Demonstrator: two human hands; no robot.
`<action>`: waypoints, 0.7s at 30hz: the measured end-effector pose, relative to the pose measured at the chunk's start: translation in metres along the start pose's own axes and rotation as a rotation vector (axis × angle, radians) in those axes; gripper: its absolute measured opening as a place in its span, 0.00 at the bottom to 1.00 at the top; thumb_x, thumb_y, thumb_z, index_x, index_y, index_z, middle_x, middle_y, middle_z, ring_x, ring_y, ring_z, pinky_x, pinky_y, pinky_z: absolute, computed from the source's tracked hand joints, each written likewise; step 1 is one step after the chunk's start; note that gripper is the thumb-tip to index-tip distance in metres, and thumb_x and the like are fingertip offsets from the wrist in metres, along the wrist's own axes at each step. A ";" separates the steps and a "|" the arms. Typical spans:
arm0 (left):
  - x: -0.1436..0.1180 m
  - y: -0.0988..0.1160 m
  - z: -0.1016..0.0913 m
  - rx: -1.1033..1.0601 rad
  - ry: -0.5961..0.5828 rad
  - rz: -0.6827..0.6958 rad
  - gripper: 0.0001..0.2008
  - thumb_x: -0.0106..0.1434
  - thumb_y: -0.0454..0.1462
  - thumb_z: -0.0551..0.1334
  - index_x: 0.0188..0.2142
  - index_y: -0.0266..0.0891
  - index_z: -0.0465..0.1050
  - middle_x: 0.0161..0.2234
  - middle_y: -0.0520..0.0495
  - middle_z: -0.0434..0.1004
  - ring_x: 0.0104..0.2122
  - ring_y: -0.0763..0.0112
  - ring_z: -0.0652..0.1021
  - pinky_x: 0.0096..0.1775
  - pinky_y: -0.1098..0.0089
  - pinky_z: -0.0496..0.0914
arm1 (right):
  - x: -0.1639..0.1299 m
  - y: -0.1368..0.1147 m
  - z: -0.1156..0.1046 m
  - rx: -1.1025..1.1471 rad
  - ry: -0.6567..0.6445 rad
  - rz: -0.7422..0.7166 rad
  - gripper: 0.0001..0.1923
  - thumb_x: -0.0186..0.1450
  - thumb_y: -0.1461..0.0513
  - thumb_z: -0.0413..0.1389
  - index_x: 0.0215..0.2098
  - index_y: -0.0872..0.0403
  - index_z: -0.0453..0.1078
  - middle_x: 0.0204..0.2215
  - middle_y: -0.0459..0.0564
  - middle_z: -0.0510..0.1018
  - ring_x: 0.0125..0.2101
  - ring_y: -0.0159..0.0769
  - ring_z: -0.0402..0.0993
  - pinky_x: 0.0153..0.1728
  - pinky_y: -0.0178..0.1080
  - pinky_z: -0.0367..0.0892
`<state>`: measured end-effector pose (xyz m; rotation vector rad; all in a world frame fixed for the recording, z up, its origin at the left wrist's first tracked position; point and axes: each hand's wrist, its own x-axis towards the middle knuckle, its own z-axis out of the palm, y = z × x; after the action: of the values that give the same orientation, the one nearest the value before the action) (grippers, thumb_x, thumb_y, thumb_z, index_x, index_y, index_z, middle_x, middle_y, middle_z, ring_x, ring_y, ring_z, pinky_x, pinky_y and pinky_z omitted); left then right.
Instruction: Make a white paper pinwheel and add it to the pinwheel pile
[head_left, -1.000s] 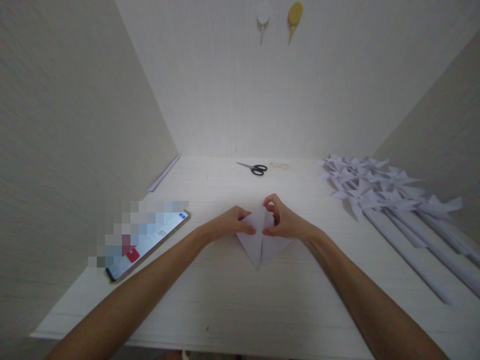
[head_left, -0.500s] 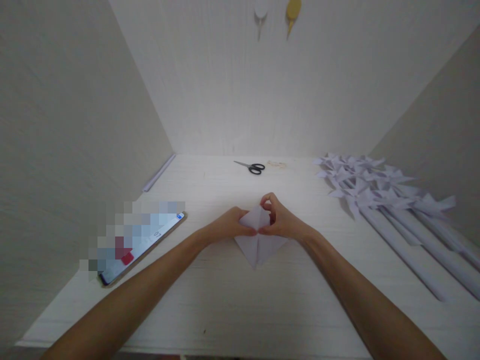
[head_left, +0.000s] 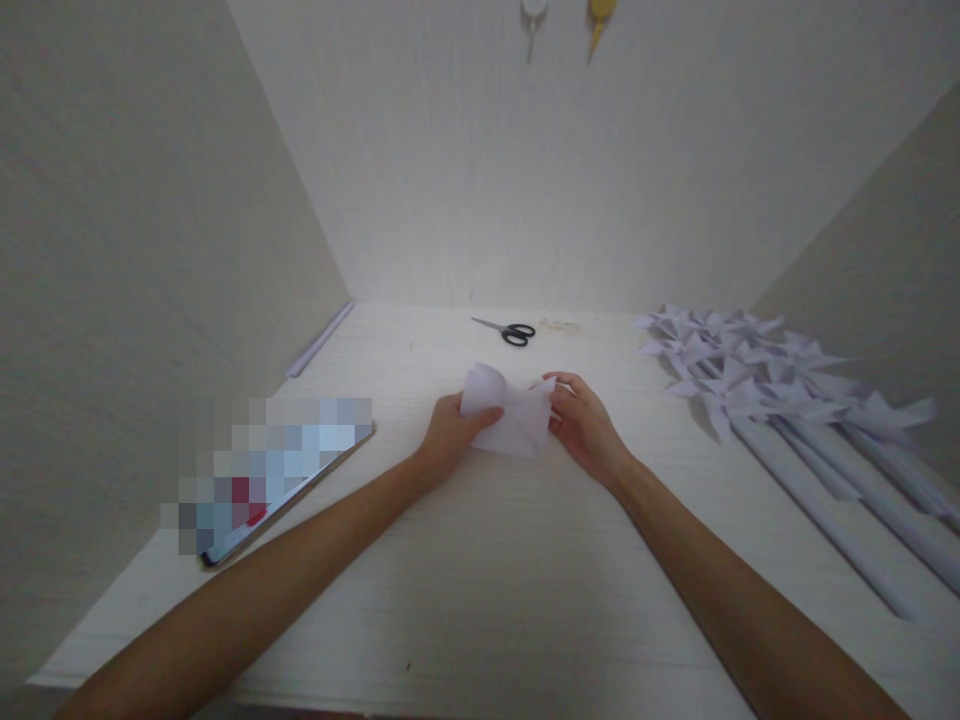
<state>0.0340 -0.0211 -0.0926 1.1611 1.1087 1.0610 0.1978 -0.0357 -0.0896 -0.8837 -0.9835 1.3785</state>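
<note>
Since the earlier frame both hands have shifted away from the body and the folded paper [head_left: 508,418] has gone from a flat kite shape with its point toward the person to a lifted, part-opened piece held between them; the camera has also tipped a little. Left hand [head_left: 448,438] closes on the paper's left side, thumb on top and fingers curled under, where a flap bulges up in a rounded curl; right hand [head_left: 583,425] pinches the right edge between thumb and fingertips, the other fingers loosely bent. By the look of it the step in hand is opening or turning a flap partway through a fold; the next move likely calls for a steady pinch on one side while the loose flap is pressed flat along its crease, so the layers do not slip.

White and thin, the paper shows a crease down its middle and sits at the centre of the white table [head_left: 480,600], just off the surface. Scissors [head_left: 508,331] lie well beyond it; a row of finished paper pinwheels [head_left: 757,385] on rolled stems lies to the right; a phone [head_left: 281,480] lies to the left.
</note>
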 end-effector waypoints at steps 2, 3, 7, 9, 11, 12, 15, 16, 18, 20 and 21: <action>0.002 -0.001 -0.001 -0.112 0.041 -0.007 0.14 0.42 0.38 0.65 0.29 0.30 0.71 0.26 0.43 0.75 0.26 0.67 0.74 0.30 0.67 0.67 | 0.001 0.002 -0.001 -0.081 0.003 0.010 0.10 0.49 0.60 0.57 0.30 0.52 0.64 0.26 0.41 0.69 0.26 0.27 0.65 0.26 0.31 0.60; 0.003 -0.001 -0.001 -0.160 0.056 -0.010 0.14 0.42 0.38 0.65 0.29 0.30 0.71 0.26 0.43 0.75 0.26 0.66 0.74 0.31 0.66 0.68 | 0.001 0.004 -0.001 -0.134 -0.007 0.012 0.08 0.49 0.60 0.58 0.28 0.52 0.65 0.23 0.40 0.68 0.23 0.26 0.64 0.24 0.31 0.58; 0.004 0.000 -0.001 -0.249 0.066 -0.026 0.14 0.42 0.36 0.65 0.29 0.29 0.71 0.24 0.45 0.75 0.25 0.67 0.74 0.32 0.65 0.68 | 0.001 0.008 -0.004 -0.266 -0.097 0.025 0.07 0.51 0.59 0.57 0.21 0.55 0.66 0.15 0.39 0.64 0.16 0.24 0.58 0.19 0.31 0.52; 0.004 0.000 -0.001 -0.260 0.065 -0.026 0.13 0.42 0.36 0.65 0.28 0.30 0.70 0.24 0.45 0.74 0.25 0.67 0.74 0.32 0.65 0.68 | 0.001 0.008 -0.005 -0.264 -0.114 0.040 0.07 0.51 0.60 0.57 0.21 0.55 0.67 0.14 0.40 0.65 0.16 0.24 0.58 0.18 0.31 0.52; 0.004 0.000 -0.001 -0.266 0.077 -0.021 0.13 0.42 0.36 0.65 0.28 0.30 0.70 0.24 0.45 0.74 0.24 0.68 0.74 0.31 0.66 0.68 | 0.001 0.008 -0.006 -0.264 -0.115 0.055 0.06 0.51 0.60 0.57 0.22 0.56 0.68 0.13 0.40 0.66 0.15 0.24 0.59 0.17 0.30 0.52; 0.004 0.000 -0.001 -0.269 0.081 -0.018 0.13 0.42 0.35 0.65 0.28 0.30 0.70 0.24 0.46 0.74 0.24 0.69 0.74 0.31 0.66 0.68 | 0.001 0.008 -0.007 -0.266 -0.119 0.064 0.07 0.51 0.59 0.57 0.23 0.56 0.68 0.13 0.40 0.67 0.15 0.24 0.60 0.17 0.30 0.53; 0.003 0.001 0.000 -0.285 0.077 -0.021 0.13 0.42 0.35 0.65 0.28 0.30 0.70 0.24 0.45 0.75 0.24 0.69 0.74 0.31 0.67 0.68 | 0.001 0.007 -0.006 -0.265 -0.142 0.081 0.08 0.51 0.58 0.57 0.22 0.56 0.68 0.15 0.42 0.70 0.17 0.25 0.65 0.18 0.30 0.56; 0.003 0.002 0.000 -0.292 0.074 -0.026 0.13 0.42 0.35 0.65 0.28 0.30 0.70 0.25 0.45 0.75 0.25 0.69 0.74 0.31 0.67 0.68 | 0.001 0.006 -0.006 -0.255 -0.145 0.089 0.08 0.50 0.58 0.58 0.22 0.56 0.68 0.16 0.42 0.70 0.18 0.26 0.66 0.19 0.30 0.58; 0.002 0.003 0.000 -0.294 0.074 -0.033 0.13 0.42 0.35 0.65 0.28 0.30 0.70 0.25 0.45 0.75 0.25 0.69 0.74 0.32 0.67 0.68 | 0.001 0.005 -0.005 -0.228 -0.142 0.108 0.08 0.49 0.58 0.58 0.22 0.56 0.68 0.18 0.43 0.72 0.20 0.27 0.69 0.21 0.31 0.61; 0.002 0.002 0.000 -0.289 0.073 -0.028 0.13 0.42 0.35 0.65 0.28 0.30 0.71 0.25 0.45 0.75 0.25 0.69 0.74 0.32 0.67 0.68 | 0.000 0.004 -0.004 -0.199 -0.134 0.123 0.07 0.49 0.59 0.59 0.22 0.56 0.69 0.20 0.44 0.73 0.21 0.27 0.70 0.24 0.32 0.63; 0.002 0.002 0.000 -0.287 0.071 -0.023 0.12 0.42 0.35 0.65 0.28 0.30 0.71 0.25 0.45 0.75 0.25 0.70 0.74 0.32 0.67 0.68 | 0.000 0.004 -0.004 -0.188 -0.131 0.127 0.07 0.48 0.60 0.59 0.22 0.56 0.70 0.21 0.45 0.74 0.22 0.27 0.70 0.26 0.32 0.64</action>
<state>0.0340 -0.0184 -0.0907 0.8867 0.9840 1.2066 0.2000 -0.0352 -0.0946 -1.0200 -1.1885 1.4834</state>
